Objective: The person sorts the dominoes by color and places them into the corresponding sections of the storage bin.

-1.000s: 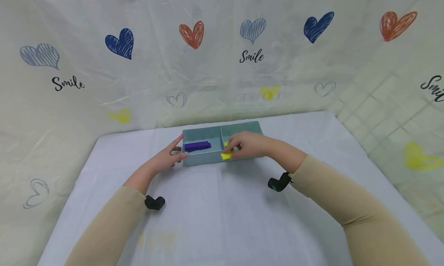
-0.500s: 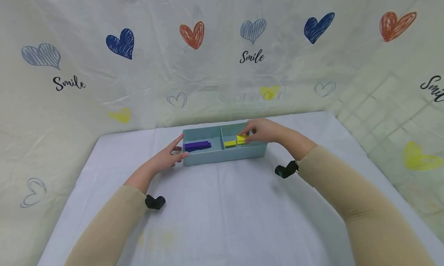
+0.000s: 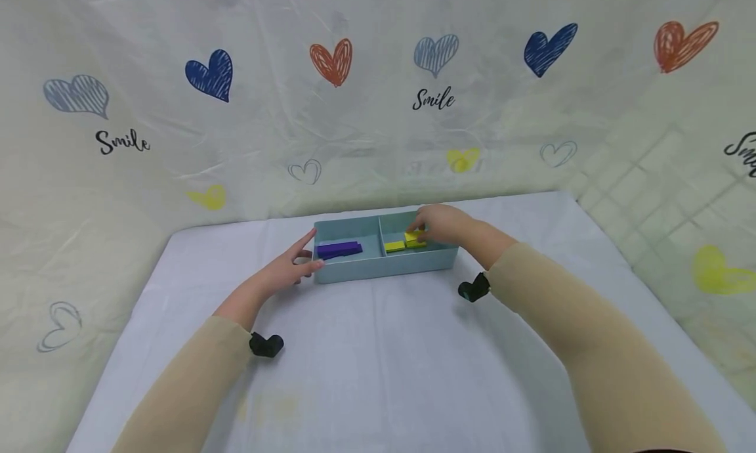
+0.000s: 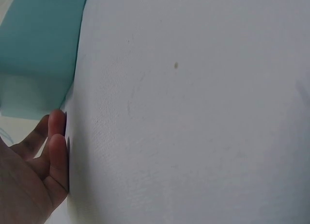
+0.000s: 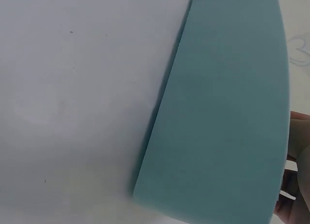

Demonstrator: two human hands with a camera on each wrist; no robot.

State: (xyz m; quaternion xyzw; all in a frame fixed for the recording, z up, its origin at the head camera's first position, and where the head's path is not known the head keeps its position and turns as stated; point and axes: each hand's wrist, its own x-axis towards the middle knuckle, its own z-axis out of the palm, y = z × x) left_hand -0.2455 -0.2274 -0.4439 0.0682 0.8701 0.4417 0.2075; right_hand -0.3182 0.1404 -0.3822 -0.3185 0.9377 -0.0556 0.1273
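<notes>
A pale teal box (image 3: 384, 267) with a divider stands on the table. My left hand (image 3: 286, 269) is at its left end, index finger stretched along the back corner and thumb at the front rim. Purple strips (image 3: 339, 249) lie in the left compartment. My right hand (image 3: 441, 223) reaches over the right compartment and pinches a yellow block (image 3: 413, 236) between thumb and fingers, on top of another yellow piece. Beside these lies one more yellow block (image 3: 394, 247). In the right wrist view the box wall (image 5: 218, 112) hides the fingertips.
A white cloth covers the table (image 3: 366, 361), its back edge just behind the box. Behind rises a pale sheet (image 3: 378, 125) printed with hearts and words. A black wrist camera (image 3: 474, 287) sits at the right sleeve, another (image 3: 266, 345) at the left.
My right hand has carried a yellow block from over the box's front wall into the right compartment, back and to the right. The left hand has stayed at the left end.
</notes>
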